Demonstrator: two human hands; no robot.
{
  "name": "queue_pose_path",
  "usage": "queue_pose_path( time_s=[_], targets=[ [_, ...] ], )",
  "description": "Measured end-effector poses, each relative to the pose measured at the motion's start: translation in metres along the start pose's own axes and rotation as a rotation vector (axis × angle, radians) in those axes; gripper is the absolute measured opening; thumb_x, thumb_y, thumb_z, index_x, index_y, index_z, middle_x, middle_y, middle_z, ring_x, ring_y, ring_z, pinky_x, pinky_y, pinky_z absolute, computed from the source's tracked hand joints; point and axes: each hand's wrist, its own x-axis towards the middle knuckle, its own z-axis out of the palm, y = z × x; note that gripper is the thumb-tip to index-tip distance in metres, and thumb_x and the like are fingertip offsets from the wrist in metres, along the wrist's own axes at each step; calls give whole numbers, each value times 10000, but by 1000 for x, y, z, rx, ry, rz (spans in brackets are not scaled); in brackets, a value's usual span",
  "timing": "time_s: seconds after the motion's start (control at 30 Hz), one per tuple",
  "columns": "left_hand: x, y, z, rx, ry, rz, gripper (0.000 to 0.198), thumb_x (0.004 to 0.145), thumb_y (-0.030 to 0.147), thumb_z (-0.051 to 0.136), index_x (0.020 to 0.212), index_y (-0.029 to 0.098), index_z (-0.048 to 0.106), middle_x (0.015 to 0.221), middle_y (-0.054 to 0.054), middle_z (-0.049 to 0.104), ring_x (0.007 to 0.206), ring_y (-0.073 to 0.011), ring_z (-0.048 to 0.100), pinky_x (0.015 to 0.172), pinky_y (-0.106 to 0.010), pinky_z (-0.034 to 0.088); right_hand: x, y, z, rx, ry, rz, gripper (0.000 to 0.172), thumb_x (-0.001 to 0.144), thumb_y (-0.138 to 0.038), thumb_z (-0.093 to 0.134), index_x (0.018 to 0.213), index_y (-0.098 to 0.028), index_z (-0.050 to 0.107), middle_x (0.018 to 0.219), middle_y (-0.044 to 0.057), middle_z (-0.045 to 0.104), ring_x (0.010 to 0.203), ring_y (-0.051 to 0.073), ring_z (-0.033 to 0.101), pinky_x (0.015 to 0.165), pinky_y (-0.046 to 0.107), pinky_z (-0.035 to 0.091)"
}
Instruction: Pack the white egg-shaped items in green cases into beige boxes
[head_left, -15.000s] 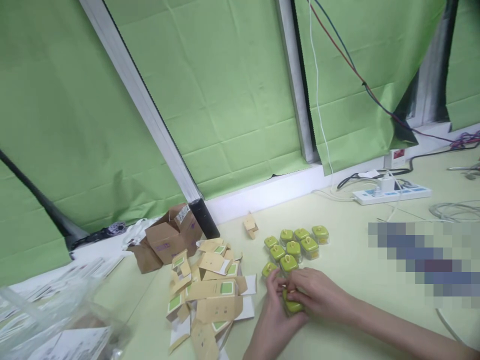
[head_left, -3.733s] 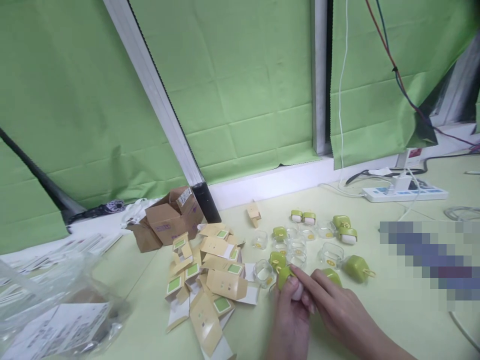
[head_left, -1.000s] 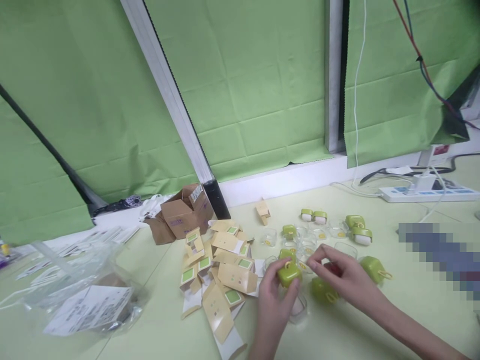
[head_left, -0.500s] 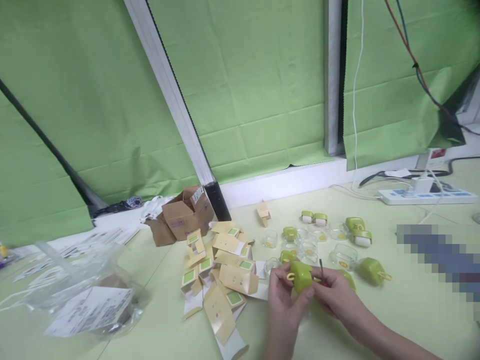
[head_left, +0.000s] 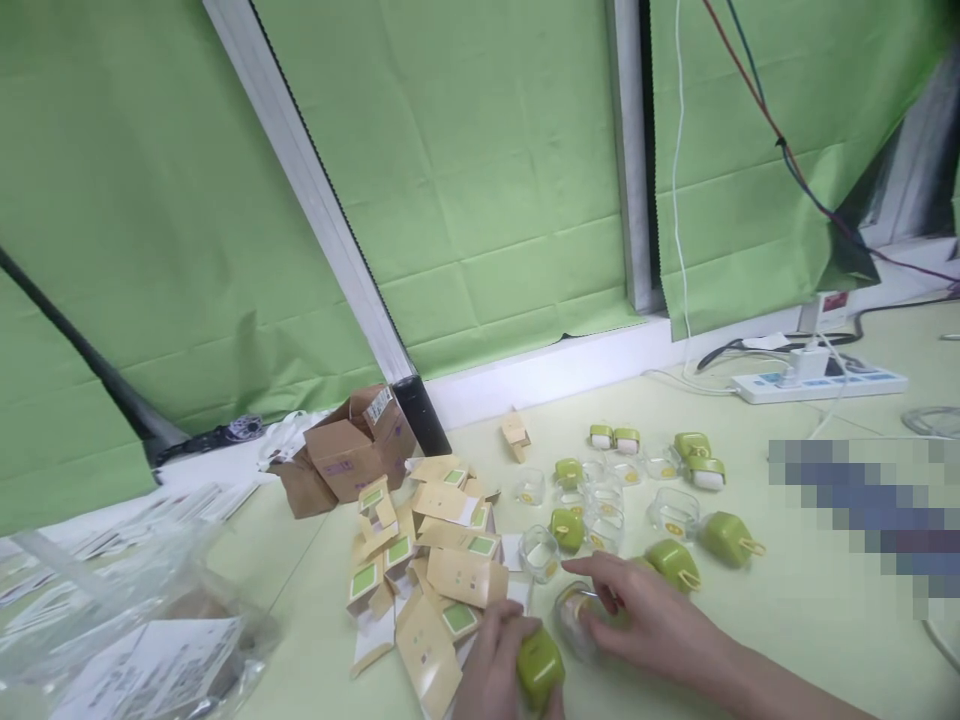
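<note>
In the head view, my left hand (head_left: 499, 665) is closed around a small rounded green plastic case (head_left: 540, 668) at the bottom centre, beside the pile of cartons. My right hand (head_left: 652, 610) is at a clear plastic container (head_left: 574, 622), index finger stretched out and thumb apart, overlapping its right side; whether it grips the container is unclear. Something pale shows inside that container. Next to my right hand lie a green case with a loop (head_left: 673, 563) and another looped green case (head_left: 727, 540). A clear cup (head_left: 538, 553) stands just beyond my fingers.
Several flattened or open beige cartons (head_left: 465, 575) are piled left of my hands. More clear cups (head_left: 604, 520) and green pieces (head_left: 568, 530) stand behind. A brown cardboard box (head_left: 360, 450), a plastic bag with papers (head_left: 150, 660) and a power strip (head_left: 862, 383) surround the area.
My hands have moved apart; the left has gone down and left with the green case. The small dark-shafted tool with red in my right hand no longer shows. The view has shifted right.
</note>
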Motion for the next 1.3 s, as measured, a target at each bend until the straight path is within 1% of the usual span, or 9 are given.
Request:
queue_pose_path(
  time_s=[0.13, 0.33, 0.47, 0.63, 0.77, 0.87, 0.97, 1.13, 1.3],
  targets=[
    [-3, -1, 5, 118, -51, 59, 463, 596, 141, 542, 1052, 206, 580, 968, -95, 626, 939, -272, 553, 832, -416, 458, 2, 15, -26, -179, -27, -85, 392, 717, -170, 484, 1082, -240, 607, 839, 13, 611, 632, 149, 595, 545, 233, 385],
    [36, 46, -1, 67, -97, 39, 361, 743, 218, 527, 1101, 242, 559, 1072, -86, 596, 1057, -269, 499, 893, -444, 426, 1, 41, -49, -496, -205, -182, 268, 608, -212, 593, 872, -206, 636, 946, 42, 604, 527, 147, 572, 475, 245, 299],
    [60, 67, 10, -83, -233, 63, 504, 670, 188, 619, 1163, 261, 546, 1124, -90, 583, 1111, -288, 483, 935, -456, 407, 7, 41, -48, -273, -121, -82, 90, 712, -243, 568, 777, -206, 617, 846, 15, 625, 615, 163, 587, 516, 243, 341],
    [74, 70, 31, -352, -332, -15, 725, 631, 233, 707, 1300, 275, 431, 1327, -97, 476, 1239, -298, 403, 1001, -451, 349, 15, 36, -54, 254, -9, 204, 394, 822, -534, 467, 714, -179, 599, 649, -9, 585, 565, 134, 510, 510, 233, 366],
    [80, 67, 37, -750, -123, -286, 395, 709, 403, 658, 1031, 201, 551, 1047, -90, 622, 920, -219, 594, 769, -321, 473, 8, 26, -56, 366, 164, 195, 411, 910, -520, 285, 846, -207, 544, 686, -20, 547, 561, 124, 490, 512, 228, 391],
    [77, 65, 36, -1077, -9, -451, 315, 814, 497, 505, 877, 190, 473, 761, -10, 607, 587, -104, 536, 548, -218, 410, 1, 17, -49, 284, 126, 20, 323, 931, -457, 291, 868, -233, 515, 758, -2, 581, 680, 152, 552, 618, 247, 433],
    [72, 64, 39, -1265, -23, -501, 324, 834, 510, 473, 905, 195, 440, 648, 41, 533, 509, -69, 469, 501, -190, 359, -2, 11, -38, 181, 13, -109, 273, 938, -399, 320, 862, -242, 530, 798, 15, 632, 717, 169, 593, 648, 260, 435],
    [66, 58, 48, -1325, -93, -564, 327, 820, 494, 515, 868, 185, 421, 679, 36, 525, 513, -58, 466, 485, -187, 341, -4, 10, -29, 75, 11, -111, 266, 954, -351, 278, 877, -244, 510, 793, 17, 658, 690, 179, 626, 622, 266, 443],
    [62, 59, 53, -1349, -134, -594, 341, 733, 364, 663, 914, 184, 436, 659, 54, 519, 496, -49, 459, 477, -182, 322, -4, 22, -23, -142, 126, -127, 330, 940, -243, 287, 1252, -260, 391, 768, 20, 672, 613, 180, 644, 527, 243, 432]
  ],
)
